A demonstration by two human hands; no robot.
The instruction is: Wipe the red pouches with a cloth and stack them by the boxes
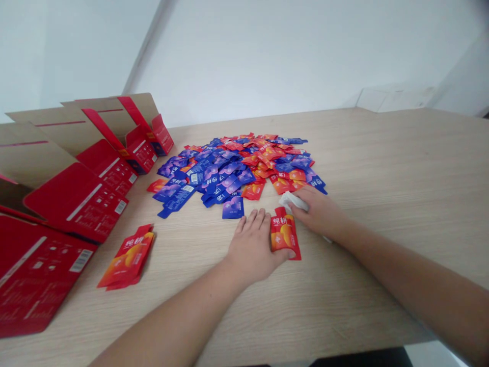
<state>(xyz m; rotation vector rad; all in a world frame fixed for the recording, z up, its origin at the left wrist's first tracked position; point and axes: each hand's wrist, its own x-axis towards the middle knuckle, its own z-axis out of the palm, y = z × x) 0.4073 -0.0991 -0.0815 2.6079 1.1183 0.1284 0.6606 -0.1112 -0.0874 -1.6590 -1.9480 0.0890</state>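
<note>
A red spouted pouch point(284, 232) with orange fruit printed on it lies flat on the wooden table, its spout end pointing away from me. My left hand point(255, 245) rests palm down beside it, fingers stretched out and thumb on the pouch's lower edge. Bunched in the closed fingers of my right hand point(315, 206) is a white tissue point(292, 201), next to the pouch's upper right corner. At the left lies a small stack of red pouches point(132, 257). Beyond my hands spreads a heap of red pouches point(263, 155) and purple-blue pouches point(217, 176).
Several red cardboard boxes point(91, 199) with raised flaps stand in a row along the left side. A white object point(393, 98) sits against the wall at the far right. Bare wood grain shows on the table point(401, 193) to the right of the heap.
</note>
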